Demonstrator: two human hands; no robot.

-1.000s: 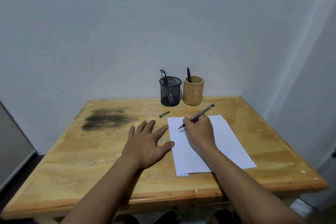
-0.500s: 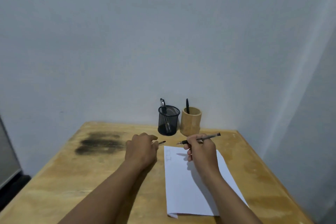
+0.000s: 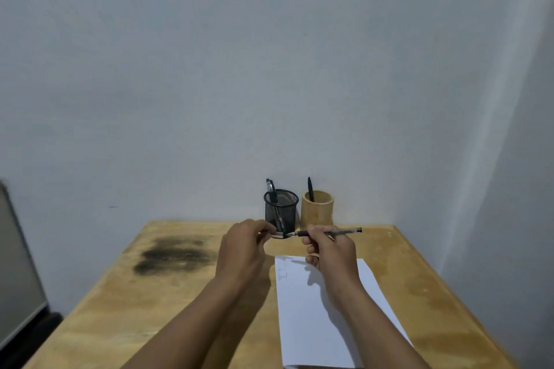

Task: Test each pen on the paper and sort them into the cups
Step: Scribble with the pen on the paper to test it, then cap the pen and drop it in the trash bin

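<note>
My right hand point(image 3: 329, 252) grips a clear-barrelled pen point(image 3: 338, 231), held level above the white paper point(image 3: 305, 317), tip pointing left. My left hand point(image 3: 242, 249) pinches the pen cap point(image 3: 278, 236) right at that tip. The paper lies on the wooden table point(image 3: 150, 308) and carries a few faint marks near its top left corner. Behind the hands a black mesh cup point(image 3: 281, 208) holds one pen, and a bamboo cup point(image 3: 317, 209) to its right holds a black pen.
Both cups stand at the table's back edge against the white wall. A dark stain point(image 3: 174, 255) marks the table on the left. A second wall closes in on the right, and a grey panel point(image 3: 15, 278) stands at far left.
My right hand lifted the pen off the paper and turned it level. My left hand left the table, picked up the cap and brought it to the pen tip. The camera tilted up.
</note>
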